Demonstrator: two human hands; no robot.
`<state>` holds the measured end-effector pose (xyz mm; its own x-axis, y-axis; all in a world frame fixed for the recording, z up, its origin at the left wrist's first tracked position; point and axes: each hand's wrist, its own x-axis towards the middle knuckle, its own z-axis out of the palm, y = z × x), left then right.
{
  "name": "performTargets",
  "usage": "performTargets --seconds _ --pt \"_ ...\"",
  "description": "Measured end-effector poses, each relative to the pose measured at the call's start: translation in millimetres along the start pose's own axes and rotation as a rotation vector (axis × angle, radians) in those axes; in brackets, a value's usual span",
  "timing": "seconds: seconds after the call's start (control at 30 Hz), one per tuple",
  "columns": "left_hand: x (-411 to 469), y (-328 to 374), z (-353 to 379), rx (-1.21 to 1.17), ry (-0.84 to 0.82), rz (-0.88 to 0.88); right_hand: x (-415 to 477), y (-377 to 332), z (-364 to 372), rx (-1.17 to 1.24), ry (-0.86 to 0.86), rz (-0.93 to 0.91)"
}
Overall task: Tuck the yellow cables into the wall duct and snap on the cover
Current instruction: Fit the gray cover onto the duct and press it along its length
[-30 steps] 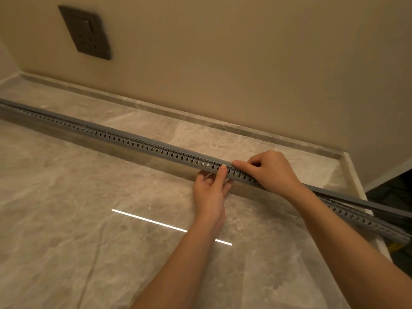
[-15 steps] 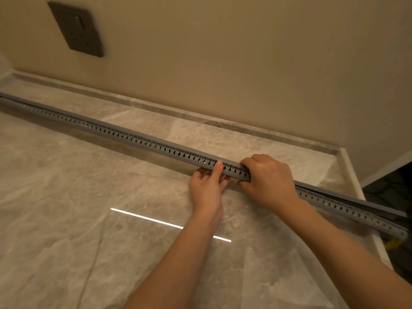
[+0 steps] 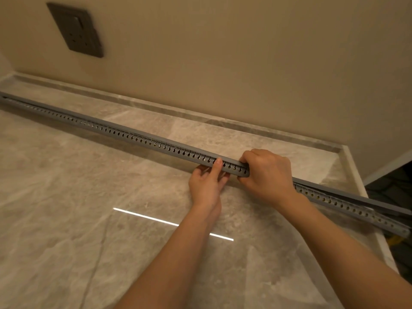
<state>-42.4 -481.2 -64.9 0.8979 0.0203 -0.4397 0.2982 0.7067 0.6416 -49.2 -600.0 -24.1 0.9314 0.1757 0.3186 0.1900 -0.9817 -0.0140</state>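
A long grey slotted duct (image 3: pixel 124 136) lies across the marble surface, running from far left to lower right. Its grey cover (image 3: pixel 356 198) sits along the top and stands slightly lifted off the duct at the right end. My left hand (image 3: pixel 208 186) holds the duct from the front, thumb up against the slotted side. Right beside it, my right hand (image 3: pixel 266 172) wraps over the top, fingers curled round duct and cover. A bit of yellow cable (image 3: pixel 395 240) shows under the duct's right end; the rest is hidden.
A beige wall with a dark socket plate (image 3: pixel 77 30) stands behind. The marble surface (image 3: pixel 89 208) has a raised rim at the back and ends at an edge (image 3: pixel 359 175) on the right, with a dark floor beyond.
My right hand has slid left along the duct and curled tighter over the cover. The left hand has stayed on the front side. The view shifted slightly.
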Motion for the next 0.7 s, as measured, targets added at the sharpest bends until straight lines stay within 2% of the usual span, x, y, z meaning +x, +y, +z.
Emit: performTargets --seconds 0.1,0.17,0.2,0.27,0.33,0.4,0.47,0.6,0.7 --pt "0.5 12.9 -8.1 0.227 -0.078 -0.055 -0.3 1.0 2.2 0.014 0.003 -0.007" --pt "0.8 27.5 -16.2 0.65 -0.089 0.034 0.4 2.8 3.3 0.022 0.025 -0.006" --pt "1.5 35.7 -21.6 0.911 -0.065 0.166 1.2 3.7 3.9 0.028 0.039 -0.005" --pt "0.9 52.6 -29.4 1.358 0.029 0.573 2.4 5.6 4.8 0.04 0.06 -0.006" --pt "2.5 63.8 -32.3 1.609 0.008 0.97 2.7 6.7 6.7 0.047 0.076 -0.005" --pt "10.0 66.9 -32.0 1.782 -0.17 1.16 2.0 7.5 8.4 0.053 0.095 -0.004" --pt "15.8 65.9 -27.1 1.923 -0.311 1.231 0.3 8.2 9.2 0.059 0.108 -0.013" --pt "19.1 60.6 -16.7 1.972 -0.531 1.412 -4.3 9.4 11.8 0.087 0.137 -0.042" --pt "22.0 60.8 -12.5 2.023 -0.618 1.524 -7.7 9.9 14.7 0.117 0.156 -0.059"
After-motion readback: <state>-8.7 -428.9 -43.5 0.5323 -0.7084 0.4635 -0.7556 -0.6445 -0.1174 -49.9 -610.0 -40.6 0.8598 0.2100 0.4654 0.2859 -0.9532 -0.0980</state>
